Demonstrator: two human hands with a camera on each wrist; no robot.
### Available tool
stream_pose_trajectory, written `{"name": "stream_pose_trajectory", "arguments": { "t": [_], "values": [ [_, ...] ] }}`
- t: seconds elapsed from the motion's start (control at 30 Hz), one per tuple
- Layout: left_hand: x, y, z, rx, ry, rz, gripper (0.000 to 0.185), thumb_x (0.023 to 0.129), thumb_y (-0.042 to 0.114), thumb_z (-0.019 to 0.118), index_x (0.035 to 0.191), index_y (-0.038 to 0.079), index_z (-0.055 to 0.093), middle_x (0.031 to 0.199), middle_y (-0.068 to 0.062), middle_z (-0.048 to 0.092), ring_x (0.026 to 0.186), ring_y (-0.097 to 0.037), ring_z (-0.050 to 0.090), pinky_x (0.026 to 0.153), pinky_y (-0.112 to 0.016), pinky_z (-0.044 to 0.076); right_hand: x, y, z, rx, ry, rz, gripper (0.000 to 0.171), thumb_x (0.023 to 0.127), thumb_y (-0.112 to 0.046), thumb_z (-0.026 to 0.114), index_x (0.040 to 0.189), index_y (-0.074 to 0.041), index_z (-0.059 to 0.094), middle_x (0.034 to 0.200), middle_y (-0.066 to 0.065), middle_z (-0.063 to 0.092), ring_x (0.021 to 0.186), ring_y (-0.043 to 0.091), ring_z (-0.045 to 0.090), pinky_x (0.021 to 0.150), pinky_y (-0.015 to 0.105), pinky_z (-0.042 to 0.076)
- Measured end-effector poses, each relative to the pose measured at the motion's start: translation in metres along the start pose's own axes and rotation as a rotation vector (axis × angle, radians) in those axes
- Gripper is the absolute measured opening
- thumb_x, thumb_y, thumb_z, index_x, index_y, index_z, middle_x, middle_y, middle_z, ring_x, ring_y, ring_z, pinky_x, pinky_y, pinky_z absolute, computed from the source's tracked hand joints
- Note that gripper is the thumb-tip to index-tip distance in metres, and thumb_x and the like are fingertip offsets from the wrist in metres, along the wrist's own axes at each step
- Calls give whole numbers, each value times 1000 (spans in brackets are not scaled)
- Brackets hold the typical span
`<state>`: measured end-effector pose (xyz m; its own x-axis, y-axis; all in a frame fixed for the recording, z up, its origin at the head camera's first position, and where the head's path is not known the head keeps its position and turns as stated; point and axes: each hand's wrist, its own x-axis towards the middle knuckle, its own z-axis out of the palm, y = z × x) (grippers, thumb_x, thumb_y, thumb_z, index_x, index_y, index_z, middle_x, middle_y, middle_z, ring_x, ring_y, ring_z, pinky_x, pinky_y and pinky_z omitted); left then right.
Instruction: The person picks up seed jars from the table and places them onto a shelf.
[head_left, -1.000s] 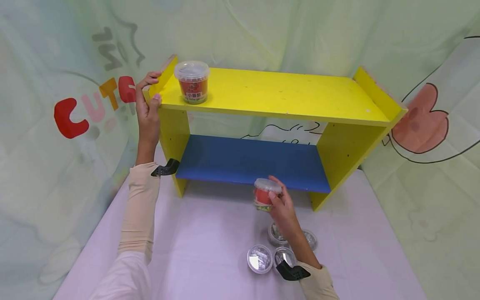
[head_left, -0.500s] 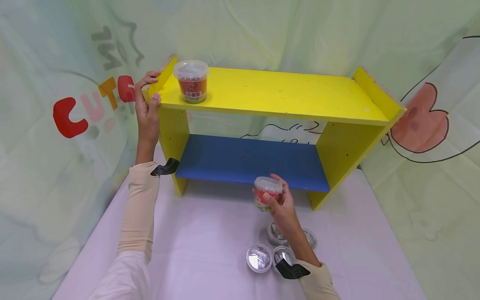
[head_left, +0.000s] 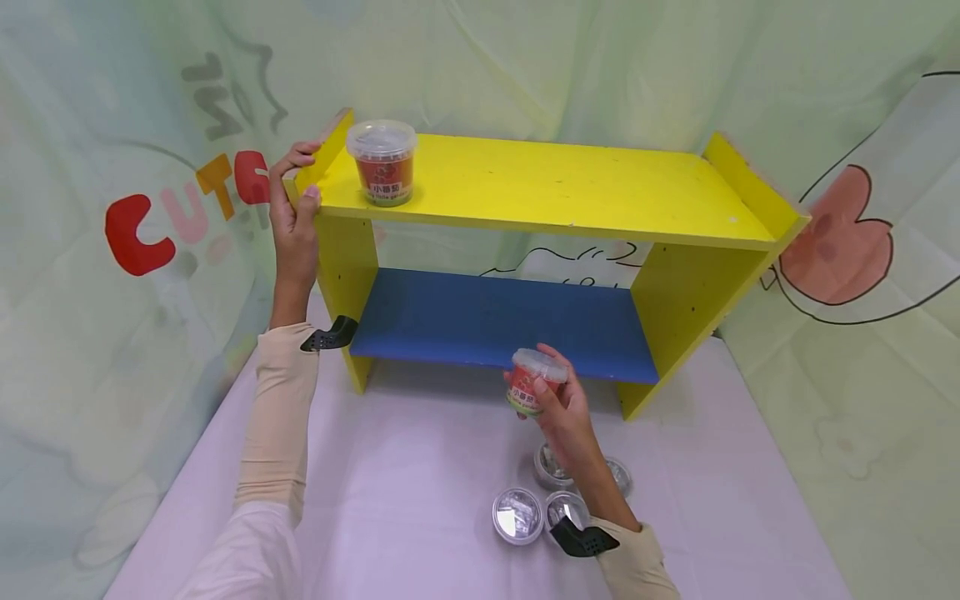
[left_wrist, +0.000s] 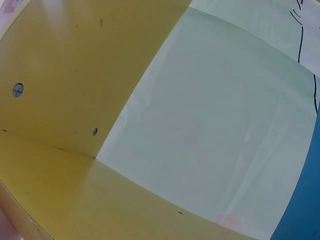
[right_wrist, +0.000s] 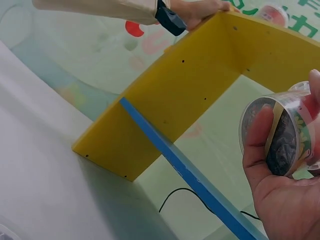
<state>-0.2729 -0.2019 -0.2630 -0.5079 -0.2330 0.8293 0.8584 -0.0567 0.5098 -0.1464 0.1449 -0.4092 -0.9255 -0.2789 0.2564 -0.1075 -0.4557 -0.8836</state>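
Observation:
In the head view my left hand (head_left: 294, 237) grips the upper left side panel (head_left: 332, 154) of a yellow shelf unit, thumb at the front edge. My right hand (head_left: 567, 417) holds a small clear plastic cup (head_left: 522, 390) with a lid and a red label, slightly tilted, in front of the blue lower shelf (head_left: 495, 321). The right wrist view shows dark contents through the base of this cup (right_wrist: 284, 145), with the fingers around it. A similar lidded cup (head_left: 386, 177) stands upright at the left end of the yellow top shelf (head_left: 555, 183).
Several more lidded cups, among them one near cup (head_left: 517, 517), stand close together on the white tablecloth (head_left: 420, 500) below my right forearm. The right side panel (head_left: 690, 308) bounds the shelf unit. A printed curtain (head_left: 510, 67) hangs behind and at both sides.
My right hand has turned the cup so its printed label faces the head camera, and lifted it slightly. The left hand keeps its hold on the panel.

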Motion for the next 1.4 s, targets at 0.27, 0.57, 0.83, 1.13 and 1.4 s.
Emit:
{"name": "stream_pose_trajectory", "arguments": {
  "t": [0.27, 0.57, 0.83, 1.13, 1.4],
  "values": [
    [-1, 0, 1, 18, 3, -8, 30, 89, 5, 45, 118, 12, 50, 134, -9, 49, 134, -26, 41, 111, -33, 41, 1, -4, 0, -75, -17, 9, 53, 100, -16, 51, 149, -11, 29, 132, 1, 55, 117, 17, 63, 86, 29, 57],
    [0, 1, 3, 28, -11, -10, 30, 90, 6, 46, 119, 12, 50, 135, -7, 49, 134, -25, 40, 110, -32, 42, 11, -21, 0, -211, -22, -93, 58, 98, -29, 56, 149, -18, 30, 134, 5, 50, 118, 16, 56, 90, 26, 55],
    [0, 1, 0, 28, -7, -2, 29, 91, 7, 48, 120, 11, 50, 136, -9, 49, 134, -25, 41, 109, -32, 43, 25, -46, 14, -87, -125, -213, 61, 92, -28, 65, 145, -17, 36, 135, 6, 49, 125, 19, 54, 100, 30, 51],
    [-1, 6, 3, 30, 0, -19, 30, 90, 5, 46, 118, 12, 50, 135, -10, 48, 134, -28, 40, 109, -31, 43, 42, -85, 38, -146, -149, -315, 66, 86, -26, 73, 142, -14, 40, 130, 8, 50, 120, 21, 56, 98, 28, 52],
    [-5, 27, 13, 13, 14, -61, 29, 89, 3, 44, 117, 7, 50, 134, -10, 48, 134, -25, 39, 114, -34, 38, 61, -125, 56, -313, -65, -401, 68, 83, -31, 76, 141, -15, 45, 126, 10, 54, 110, 23, 55, 76, 24, 58]
  ]
}}
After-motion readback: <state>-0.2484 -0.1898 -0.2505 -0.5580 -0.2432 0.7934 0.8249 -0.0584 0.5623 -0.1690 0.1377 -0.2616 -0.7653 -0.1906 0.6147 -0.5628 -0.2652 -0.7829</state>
